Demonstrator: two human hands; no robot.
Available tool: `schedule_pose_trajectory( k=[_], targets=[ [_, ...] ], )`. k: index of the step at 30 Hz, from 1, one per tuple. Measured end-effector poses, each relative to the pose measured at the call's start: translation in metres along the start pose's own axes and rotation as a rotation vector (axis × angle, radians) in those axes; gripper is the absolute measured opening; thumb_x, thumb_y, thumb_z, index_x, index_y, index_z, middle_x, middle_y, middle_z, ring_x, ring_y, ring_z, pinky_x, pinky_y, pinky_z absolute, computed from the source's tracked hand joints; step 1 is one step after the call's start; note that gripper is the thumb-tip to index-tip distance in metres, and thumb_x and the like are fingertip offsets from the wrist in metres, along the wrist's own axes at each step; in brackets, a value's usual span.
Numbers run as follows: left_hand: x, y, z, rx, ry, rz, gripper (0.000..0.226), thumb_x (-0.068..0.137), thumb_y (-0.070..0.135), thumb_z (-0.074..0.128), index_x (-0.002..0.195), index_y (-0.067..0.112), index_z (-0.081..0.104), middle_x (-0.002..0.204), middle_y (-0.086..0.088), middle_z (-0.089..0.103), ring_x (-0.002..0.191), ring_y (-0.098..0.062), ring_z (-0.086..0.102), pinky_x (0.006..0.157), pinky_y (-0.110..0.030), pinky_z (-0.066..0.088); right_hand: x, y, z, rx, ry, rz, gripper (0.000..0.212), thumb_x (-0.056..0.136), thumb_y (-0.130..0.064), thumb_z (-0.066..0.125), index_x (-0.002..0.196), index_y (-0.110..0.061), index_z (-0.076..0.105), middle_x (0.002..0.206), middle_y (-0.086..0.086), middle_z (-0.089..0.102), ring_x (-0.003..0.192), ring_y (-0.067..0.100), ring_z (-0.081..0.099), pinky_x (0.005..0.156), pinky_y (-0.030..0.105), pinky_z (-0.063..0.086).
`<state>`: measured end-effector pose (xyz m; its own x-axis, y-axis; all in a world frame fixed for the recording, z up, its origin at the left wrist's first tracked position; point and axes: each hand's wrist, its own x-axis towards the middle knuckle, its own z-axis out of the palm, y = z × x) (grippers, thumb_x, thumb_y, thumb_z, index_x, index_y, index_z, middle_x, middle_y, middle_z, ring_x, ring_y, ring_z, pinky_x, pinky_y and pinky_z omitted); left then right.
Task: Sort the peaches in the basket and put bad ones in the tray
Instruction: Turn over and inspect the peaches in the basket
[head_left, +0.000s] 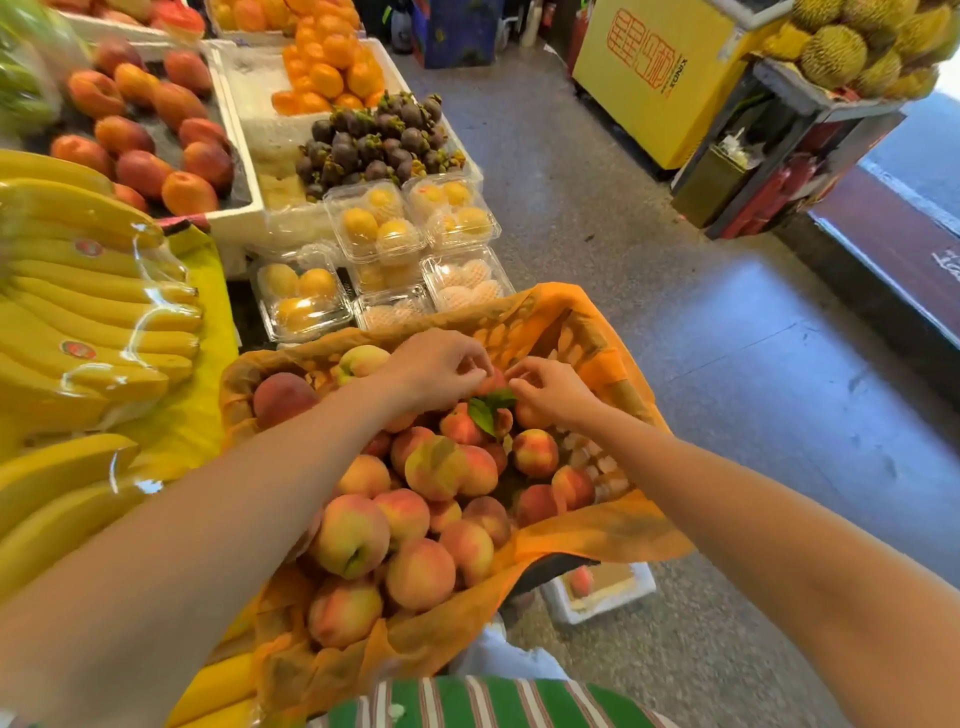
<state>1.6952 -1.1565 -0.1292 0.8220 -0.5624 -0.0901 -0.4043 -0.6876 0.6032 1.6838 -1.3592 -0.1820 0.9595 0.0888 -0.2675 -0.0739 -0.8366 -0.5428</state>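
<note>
The basket (587, 332), heaped with peaches (436, 467), has the white tray (641, 584) on the floor below its right rim. At the basket's far side, the left hand (436, 366) and right hand (550, 389) both pinch a small leafy peach (491, 383). Tugging it could roll neighbouring peaches over the rim. Beyond the basket, a yellow cabinet (654, 78) bears red characters. The banana stickers (78, 349) left of the basket are unreadable.

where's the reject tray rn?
Head view, lower centre-right: the white tray sits on the floor just below the basket's right edge, with one peach in it.
</note>
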Motion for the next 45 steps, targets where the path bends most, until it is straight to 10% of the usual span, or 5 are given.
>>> schedule_pose_trajectory(
  k=[10, 22, 31, 38, 45],
  targets=[
    [-0.063, -0.035, -0.031, 0.497, -0.02, -0.373, 0.073, 0.072, 0.043, 0.077, 0.134, 0.028, 0.041, 0.126, -0.011, 0.041, 0.115, -0.032, 0.047, 0.081, -0.037, 0.044, -0.02, -0.062, 0.018, -0.057, -0.751, -0.202, 0.063, 0.085, -0.031, 0.073, 0.14, -0.026, 0.044, 0.128, -0.002, 0.047, 0.117, 0.014, 0.047, 0.093, 0.026, 0.043],
    [-0.06, -0.054, -0.015, 0.276, 0.196, -0.247, 0.066, 0.07, 0.029, 0.08, 0.127, 0.021, 0.047, 0.117, -0.011, 0.044, 0.101, -0.031, 0.052, 0.074, -0.032, 0.038, -0.032, -0.039, 0.008, 0.284, -0.588, -0.051, 0.06, 0.079, -0.029, 0.079, 0.129, -0.024, 0.047, 0.129, -0.002, 0.049, 0.116, 0.015, 0.053, 0.093, 0.03, 0.05],
    [-0.052, -0.022, -0.03, -1.257, 0.107, -0.454, 0.057, 0.079, 0.034, 0.049, 0.129, 0.007, 0.051, 0.112, -0.018, 0.063, 0.09, -0.027, 0.063, 0.082, -0.034, 0.051, -0.048, -0.028, -0.046, 1.077, -0.614, 0.317, 0.042, 0.079, -0.044, 0.06, 0.109, -0.014, 0.062, 0.098, 0.01, 0.071, 0.087, 0.023, 0.064, 0.073, 0.029, 0.054],
    [-0.047, -0.005, -0.023, -1.396, -0.109, -0.36, 0.018, 0.09, 0.023, 0.054, 0.103, 0.013, 0.063, 0.095, -0.008, 0.064, 0.087, -0.021, 0.062, 0.079, -0.032, 0.056, -0.056, -0.017, -0.057, 1.163, -0.501, 0.322, 0.05, 0.076, -0.054, 0.068, 0.112, -0.018, 0.068, 0.107, 0.012, 0.07, 0.099, 0.027, 0.062, 0.08, 0.037, 0.052],
    [-0.032, -0.01, -0.011, -1.124, -0.17, -0.288, 0.056, 0.066, 0.007, 0.083, 0.117, 0.013, 0.061, 0.113, -0.009, 0.066, 0.108, -0.025, 0.062, 0.09, -0.036, 0.053, -0.06, -0.009, -0.066, 0.586, -0.432, 0.073, 0.07, 0.074, -0.016, 0.082, 0.134, -0.024, 0.049, 0.131, 0.008, 0.051, 0.114, 0.023, 0.058, 0.093, 0.036, 0.054]
  ],
)
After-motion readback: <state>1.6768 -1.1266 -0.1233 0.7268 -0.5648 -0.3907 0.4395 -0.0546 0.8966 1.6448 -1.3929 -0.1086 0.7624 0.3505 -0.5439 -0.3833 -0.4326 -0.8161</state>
